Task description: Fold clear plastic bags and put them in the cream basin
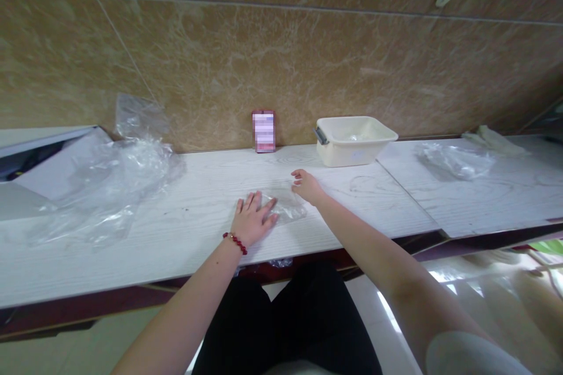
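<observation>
A small clear plastic bag [290,208] lies flat on the white wood-grain table [211,176] in front of me. My left hand [253,220], with a red bead bracelet at the wrist, rests on the table with its fingers spread; its fingertips touch the bag's left side. Just above the bag's right edge is my right hand [307,186], fingers apart and slightly curled. Nothing shows in its grasp, and I cannot tell whether it touches the bag.
A cream plastic bin [352,152] with a grey handle stands by the wall, right of a propped phone [264,132]. Large clear plastic bags [127,170] and a white box [65,173] lie left. Another clear bag [461,161] and a pale cloth [499,140] lie right.
</observation>
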The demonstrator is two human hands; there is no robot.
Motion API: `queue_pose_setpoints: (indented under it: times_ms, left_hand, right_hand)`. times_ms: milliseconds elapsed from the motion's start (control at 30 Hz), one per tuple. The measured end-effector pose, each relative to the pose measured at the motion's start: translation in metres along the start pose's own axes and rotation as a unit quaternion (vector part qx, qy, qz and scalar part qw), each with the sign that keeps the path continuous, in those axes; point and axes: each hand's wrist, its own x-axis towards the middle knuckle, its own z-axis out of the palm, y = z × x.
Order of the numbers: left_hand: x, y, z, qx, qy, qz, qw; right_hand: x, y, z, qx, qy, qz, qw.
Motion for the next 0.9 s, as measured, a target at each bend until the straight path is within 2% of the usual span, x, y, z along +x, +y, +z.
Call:
queue_pose_setpoints:
  times_ms: [167,267,333,433,500,567,700,900]
  left_hand:
    - [0.0,0.001,-0.001,-0.003,0.003,0.003,1.0]
    - [0.0,0.001,-0.002,-0.003,-0.004,-0.004,1.0]
    - [0.0,0.001,-0.002,-0.002,-0.006,-0.004,1.0]
    - [0.0,0.0,0.001,0.0,-0.002,0.002,1.0]
    - [0.0,-0.001,0.003,0.004,0.003,0.003,1.0]
    - [0.0,-0.002,0.004,0.007,0.007,0.002,1.0]
    - [0.0,-0.001,0.002,0.007,0.001,-0.005,1.0]
    - [-0.003,-0.005,0.003,0.014,-0.01,-0.027,0.999]
  right_hand:
    - [-0.006,-0.01,-0.011,-0.12,0.027,-0.033,0.992]
    - [-0.022,-0.026,-0.006,-0.178,0.048,-0.11,0.977]
    - [-0.033,-0.035,0.005,-0.192,0.013,-0.154,0.969]
    - [-0.045,-0.039,0.029,-0.242,-0.069,-0.179,0.951]
    - [-0.048,-0.035,0.04,-0.283,-0.096,-0.176,0.938]
    - [-0.049,-0.028,0.045,-0.303,-0.091,-0.168,0.934]
    - [-0.05,-0.019,0.039,-0.307,-0.059,-0.148,0.938]
    - [-0.052,-0.017,0.029,-0.325,-0.061,-0.115,0.937]
